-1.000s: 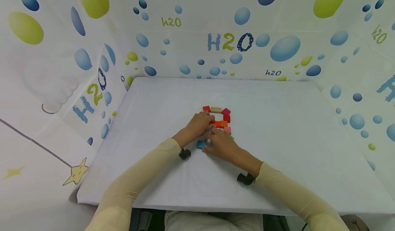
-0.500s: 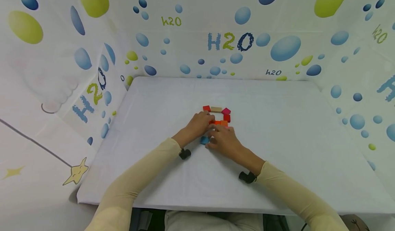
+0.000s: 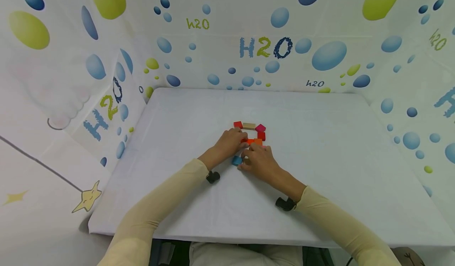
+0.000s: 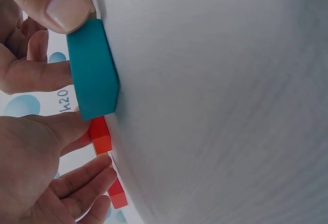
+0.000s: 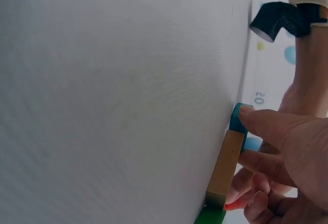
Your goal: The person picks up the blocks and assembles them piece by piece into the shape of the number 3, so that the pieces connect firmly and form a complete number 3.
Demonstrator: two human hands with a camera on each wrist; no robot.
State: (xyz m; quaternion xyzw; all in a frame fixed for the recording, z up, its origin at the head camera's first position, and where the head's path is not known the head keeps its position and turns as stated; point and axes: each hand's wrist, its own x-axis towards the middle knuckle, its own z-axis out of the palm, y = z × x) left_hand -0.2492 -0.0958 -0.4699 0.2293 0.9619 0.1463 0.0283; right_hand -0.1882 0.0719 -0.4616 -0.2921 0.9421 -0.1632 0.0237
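Observation:
My right hand (image 3: 260,161) pinches a teal block (image 3: 237,161), the thumb on its near end and a finger behind it. In the left wrist view the teal block (image 4: 95,70) has a pointed side. A bare wooden block (image 5: 225,167) and a green block (image 5: 210,216) lie in line with it in the right wrist view. My left hand (image 3: 231,142) rests at the left of the arrangement, its thumb beside an orange-red block (image 4: 101,134). Its other fingers extend loosely by a red block (image 4: 118,194). The hands partly hide the inner blocks.
Beyond my hands lie a red block (image 3: 237,125), a tan block (image 3: 249,126), a crimson pentagonal block (image 3: 260,128) and another red block (image 3: 261,136). An orange block (image 3: 258,142) lies nearer. The white-covered table (image 3: 320,139) meets a printed backdrop (image 3: 227,48).
The teal block has moved a little forward and to the right, turning on the way, with my right hand. My left hand has stayed in place.

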